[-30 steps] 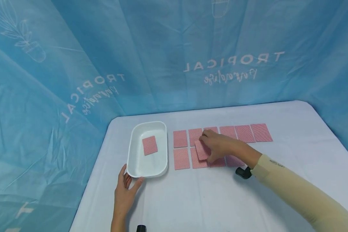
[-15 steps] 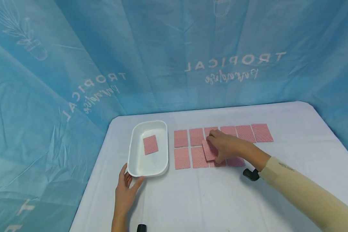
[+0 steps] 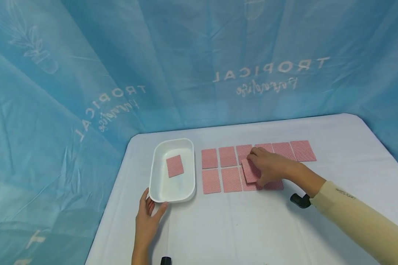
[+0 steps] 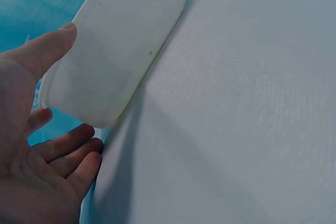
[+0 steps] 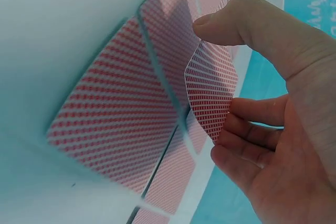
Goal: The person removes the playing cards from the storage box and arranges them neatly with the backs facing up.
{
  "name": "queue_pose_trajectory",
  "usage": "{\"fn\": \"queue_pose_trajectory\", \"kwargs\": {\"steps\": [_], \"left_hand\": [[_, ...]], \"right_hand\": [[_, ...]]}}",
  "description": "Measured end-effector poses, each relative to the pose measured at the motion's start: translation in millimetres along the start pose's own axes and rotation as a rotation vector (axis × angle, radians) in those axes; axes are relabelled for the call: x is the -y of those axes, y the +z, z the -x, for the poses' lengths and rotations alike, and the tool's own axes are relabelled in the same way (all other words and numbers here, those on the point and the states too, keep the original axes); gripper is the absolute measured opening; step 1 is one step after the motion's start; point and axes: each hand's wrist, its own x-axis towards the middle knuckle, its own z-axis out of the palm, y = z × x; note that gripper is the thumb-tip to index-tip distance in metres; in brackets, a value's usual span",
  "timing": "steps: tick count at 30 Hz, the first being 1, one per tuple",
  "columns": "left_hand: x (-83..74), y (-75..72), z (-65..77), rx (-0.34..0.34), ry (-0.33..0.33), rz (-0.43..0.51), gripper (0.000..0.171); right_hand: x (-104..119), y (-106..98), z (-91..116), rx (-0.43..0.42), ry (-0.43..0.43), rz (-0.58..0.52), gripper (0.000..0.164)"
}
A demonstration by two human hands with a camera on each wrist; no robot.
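My right hand pinches a playing card between thumb and fingers, its red-and-white patterned back showing. That held card bows a little in the right wrist view and hovers over the lower row of cards, partly covering the third one. At the near left corner of a white plastic tray, my left hand holds the rim, thumb on the near side and fingers round the left. In the left wrist view the thumb lies against the tray wall. One card lies back up inside the tray.
Two rows of cards lie back up right of the tray; the upper row runs to a far-right card. Part of the lower row is hidden by my right hand. A white cloth covers the table. Blue curtains hang behind and at the sides.
My right hand has moved right along the lower row, carrying the pinched card from near the second card to the third. My left hand has stayed at the tray's corner.
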Motion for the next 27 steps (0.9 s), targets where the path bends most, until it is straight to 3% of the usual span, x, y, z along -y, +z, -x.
{"fn": "queue_pose_trajectory", "kwargs": {"steps": [20, 27], "left_hand": [[0.4, 3.0, 0.8, -0.013, 0.009, -0.009, 0.097], [-0.9, 3.1, 0.7, -0.016, 0.011, 0.004, 0.097]], "right_hand": [[-14, 6, 22, -0.049, 0.038, 0.007, 0.086], [-26, 6, 33, -0.059, 0.097, -0.019, 0.084]]}}
